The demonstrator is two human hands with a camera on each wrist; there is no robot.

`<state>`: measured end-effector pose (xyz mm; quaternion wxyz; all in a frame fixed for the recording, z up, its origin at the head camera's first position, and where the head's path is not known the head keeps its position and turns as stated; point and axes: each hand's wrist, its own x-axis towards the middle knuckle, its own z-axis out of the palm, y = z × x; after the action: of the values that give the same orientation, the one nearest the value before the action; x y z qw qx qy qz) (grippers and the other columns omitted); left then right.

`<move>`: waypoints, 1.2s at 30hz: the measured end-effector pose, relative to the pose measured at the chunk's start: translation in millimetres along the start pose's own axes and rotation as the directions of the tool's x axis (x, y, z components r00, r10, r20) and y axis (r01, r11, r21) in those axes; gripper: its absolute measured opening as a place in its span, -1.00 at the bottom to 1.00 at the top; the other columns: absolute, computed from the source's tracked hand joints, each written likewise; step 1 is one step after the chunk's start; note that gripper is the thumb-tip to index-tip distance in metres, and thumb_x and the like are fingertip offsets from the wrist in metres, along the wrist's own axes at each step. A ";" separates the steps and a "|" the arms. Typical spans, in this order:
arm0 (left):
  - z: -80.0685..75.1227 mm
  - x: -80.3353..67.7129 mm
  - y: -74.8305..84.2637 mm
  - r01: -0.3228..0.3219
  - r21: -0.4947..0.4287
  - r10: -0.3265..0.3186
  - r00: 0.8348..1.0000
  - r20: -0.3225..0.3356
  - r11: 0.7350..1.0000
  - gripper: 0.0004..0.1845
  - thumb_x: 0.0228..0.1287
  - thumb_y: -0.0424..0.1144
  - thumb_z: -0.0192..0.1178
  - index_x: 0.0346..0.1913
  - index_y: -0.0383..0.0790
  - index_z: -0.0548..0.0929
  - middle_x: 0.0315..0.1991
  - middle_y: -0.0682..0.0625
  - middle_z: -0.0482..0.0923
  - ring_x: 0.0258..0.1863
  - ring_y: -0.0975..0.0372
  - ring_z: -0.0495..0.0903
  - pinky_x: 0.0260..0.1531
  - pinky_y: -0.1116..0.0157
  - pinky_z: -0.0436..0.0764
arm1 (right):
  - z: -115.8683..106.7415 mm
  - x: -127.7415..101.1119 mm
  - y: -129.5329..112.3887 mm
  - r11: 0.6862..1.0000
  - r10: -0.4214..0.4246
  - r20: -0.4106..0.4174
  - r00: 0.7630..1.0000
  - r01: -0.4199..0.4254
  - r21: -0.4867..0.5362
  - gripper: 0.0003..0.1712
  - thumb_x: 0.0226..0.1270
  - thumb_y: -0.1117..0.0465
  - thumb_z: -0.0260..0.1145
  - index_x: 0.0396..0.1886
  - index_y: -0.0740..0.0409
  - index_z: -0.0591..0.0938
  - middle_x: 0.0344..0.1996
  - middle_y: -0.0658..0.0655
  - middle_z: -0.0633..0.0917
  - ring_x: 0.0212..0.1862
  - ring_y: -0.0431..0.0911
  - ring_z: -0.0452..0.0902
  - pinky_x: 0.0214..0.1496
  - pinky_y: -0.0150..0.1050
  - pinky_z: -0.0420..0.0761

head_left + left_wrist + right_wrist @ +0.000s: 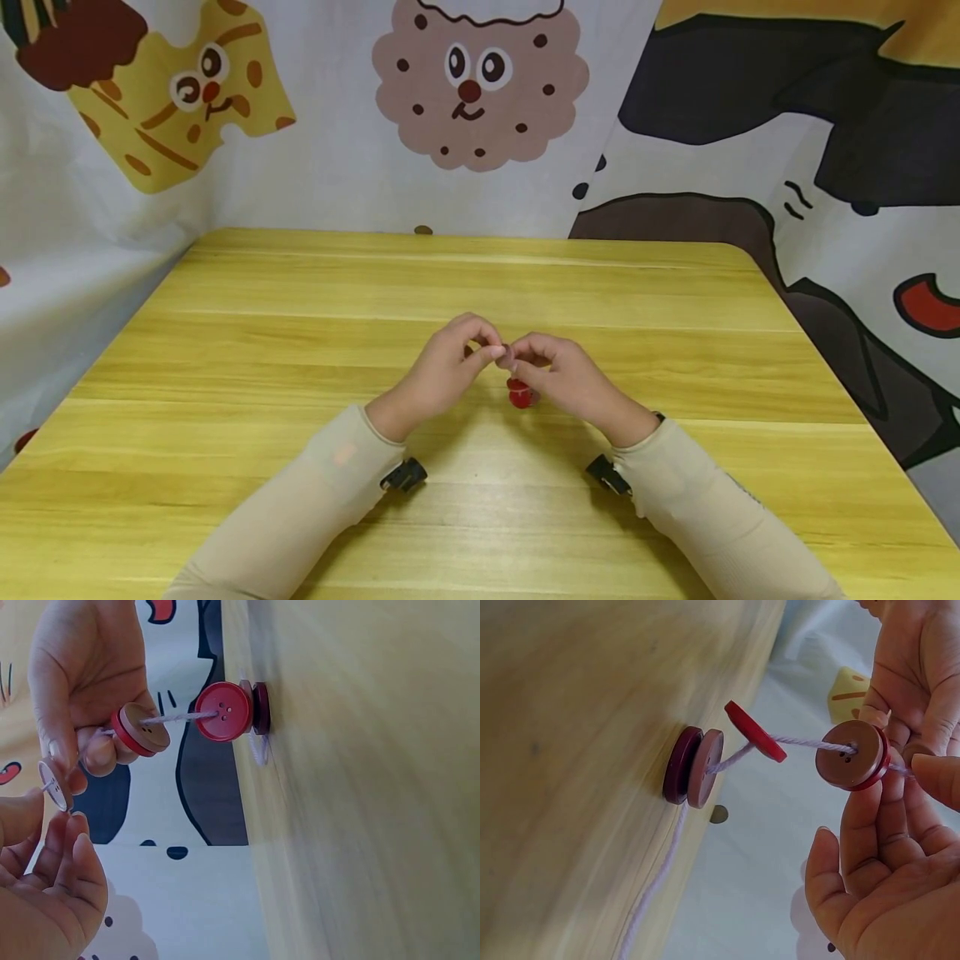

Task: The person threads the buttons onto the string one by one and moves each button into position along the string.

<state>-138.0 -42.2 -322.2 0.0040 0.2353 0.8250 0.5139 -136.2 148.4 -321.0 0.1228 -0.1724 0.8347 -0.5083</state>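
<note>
My left hand [442, 367] and right hand [566, 375] meet over the table. In the left wrist view, the left hand [52, 892] pinches the lower edge of a small dusty-pink button [56, 784], and the right hand [94, 667] pinches its other edge. Pale purple string [799, 741] runs through the buttons. A brown button [847, 756] lies against a red one beside the right hand's fingers. Below on the string come a single red button [223, 711], then a pink button [706, 769] and a dark maroon button [681, 765] face to face.
The wooden table [465, 517] lies under both forearms. A string tail [656, 881] hangs from the lowest buttons. A cartoon-printed cloth [322, 117] stands behind the table's far edge. A small black device is on each wrist.
</note>
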 end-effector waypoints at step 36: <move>-0.4 1.9 7.6 0.015 -0.014 -0.016 1.000 -0.023 1.000 -0.94 0.39 -0.35 0.12 -0.27 -0.25 0.54 -0.22 -0.03 0.52 -0.17 0.18 0.48 -0.20 0.24 0.52 | 4.4 3.5 -5.0 0.995 -0.069 -0.053 0.996 0.065 -0.075 -0.83 0.31 0.20 0.31 -0.16 0.15 0.65 -0.16 0.04 0.65 -0.01 -0.06 0.49 0.13 0.00 0.38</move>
<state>-136.8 -39.1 -315.1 -0.0001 0.2228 0.8232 0.5222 -136.9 141.3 -318.7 0.0761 -0.1906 0.8497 -0.4857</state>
